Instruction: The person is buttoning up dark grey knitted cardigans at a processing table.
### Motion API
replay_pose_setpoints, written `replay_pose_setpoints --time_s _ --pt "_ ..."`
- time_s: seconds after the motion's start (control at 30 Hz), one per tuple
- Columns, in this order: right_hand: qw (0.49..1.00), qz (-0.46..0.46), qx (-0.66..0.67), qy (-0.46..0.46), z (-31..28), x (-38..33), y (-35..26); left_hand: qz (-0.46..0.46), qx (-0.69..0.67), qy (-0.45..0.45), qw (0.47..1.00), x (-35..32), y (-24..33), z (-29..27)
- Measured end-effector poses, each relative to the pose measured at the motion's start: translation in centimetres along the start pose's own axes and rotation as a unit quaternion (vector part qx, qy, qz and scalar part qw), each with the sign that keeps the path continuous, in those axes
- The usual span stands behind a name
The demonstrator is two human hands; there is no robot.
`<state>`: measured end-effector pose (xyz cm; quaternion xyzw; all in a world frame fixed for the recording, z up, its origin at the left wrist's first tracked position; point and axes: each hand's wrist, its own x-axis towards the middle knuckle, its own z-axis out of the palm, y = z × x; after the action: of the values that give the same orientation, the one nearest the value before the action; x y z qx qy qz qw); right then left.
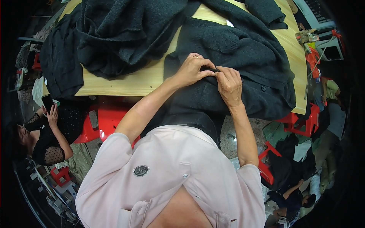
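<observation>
A dark grey wool coat (262, 64) with dark buttons lies on the table in front of me, partly hanging over its near edge. My left hand (194, 70) is closed, thumb and fingers pinching a narrow dark fold of the coat. Right beside it, my right hand (229, 81) grips the same fold, its fingers bent and pressed together. The fingertips nearly meet; whatever small detail lies between them is hidden. A button (263, 88) shows on the coat to the right of my right hand.
Dark grey garments (118, 34) are heaped on the wooden table (110, 84) to the left; another dark piece (266, 11) lies at the far right. Red stools (112, 114) stand under the table's near edge. A person (42, 129) at left holds a phone; other people are at right.
</observation>
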<state>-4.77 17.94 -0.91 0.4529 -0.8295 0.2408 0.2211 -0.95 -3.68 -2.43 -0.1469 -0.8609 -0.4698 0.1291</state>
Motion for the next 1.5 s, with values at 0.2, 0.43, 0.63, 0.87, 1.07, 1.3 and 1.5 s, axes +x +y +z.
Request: replay_pose_setpoints --time_s 0.2,0.43,0.63,0.87,1.07,1.3,1.5 --pt "0.997 0.015 0.071 -0.032 -0.3 0.1 1.1 -0.04 -0.003 -0.025 0.999 0.6 0.4 0.0" --pt "0.996 -0.075 -0.026 -0.028 -0.5 0.4 1.2 -0.033 0.079 -0.089 0.992 1.4 0.5 0.0" --pt "0.995 -0.036 0.067 -0.066 -1.0 0.7 1.3 -0.071 0.067 -0.118 0.988 1.4 0.8 -0.2" --pt "0.992 -0.025 0.099 -0.073 -0.9 0.0 1.7 0.022 0.103 -0.09 0.99 1.0 -1.0 0.2" --pt "0.997 -0.03 0.024 -0.063 -0.2 -0.1 1.5 0.037 0.061 -0.005 0.997 0.8 -1.8 1.2" --pt "0.997 -0.039 -0.007 -0.07 0.2 -0.2 1.0 -0.012 -0.005 0.014 1.0 0.5 -1.0 1.9" --pt "0.986 0.017 0.067 -0.153 -1.2 0.2 0.8 -0.05 0.002 -0.015 0.999 1.1 -1.0 2.3"
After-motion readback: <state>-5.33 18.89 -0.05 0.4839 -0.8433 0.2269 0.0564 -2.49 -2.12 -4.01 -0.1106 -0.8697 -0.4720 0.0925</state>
